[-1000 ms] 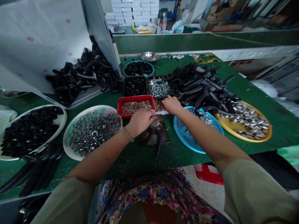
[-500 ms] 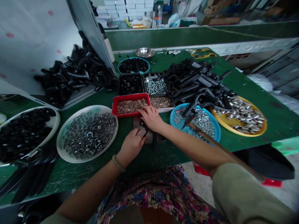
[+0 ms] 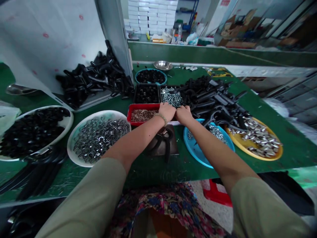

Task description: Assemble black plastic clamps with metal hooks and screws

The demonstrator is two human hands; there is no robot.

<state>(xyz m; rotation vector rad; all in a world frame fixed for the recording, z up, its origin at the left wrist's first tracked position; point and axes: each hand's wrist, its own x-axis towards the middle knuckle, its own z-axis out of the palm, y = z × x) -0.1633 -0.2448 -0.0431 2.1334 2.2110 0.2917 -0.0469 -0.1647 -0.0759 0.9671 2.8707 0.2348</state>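
Note:
My left hand (image 3: 167, 111) reaches forward over the right end of the red tray (image 3: 132, 123), which holds thin copper-coloured pins. Beside it, my right hand (image 3: 183, 114) is over the pale tray of small pieces, close to the silvery bolts (image 3: 171, 96). Both hands have their fingers curled down, and the fingertips are hidden, so what they pinch does not show. Nearer to me, a black curved plastic part (image 3: 167, 147) lies on a flat metal plate (image 3: 174, 145), with neither hand on it.
White trays hold metal rings (image 3: 99, 138) and black pieces (image 3: 29, 132). To the right stand a blue tray (image 3: 195, 153) of small metal parts and a yellow tray (image 3: 237, 142) of shiny cylinders. Black tool-like parts (image 3: 210, 96) are piled behind; more fill a bin (image 3: 94, 79).
My left hand has let go of the black part and moved forward and right to the trays. My right hand has shifted right, off the red tray. The view has tilted up.

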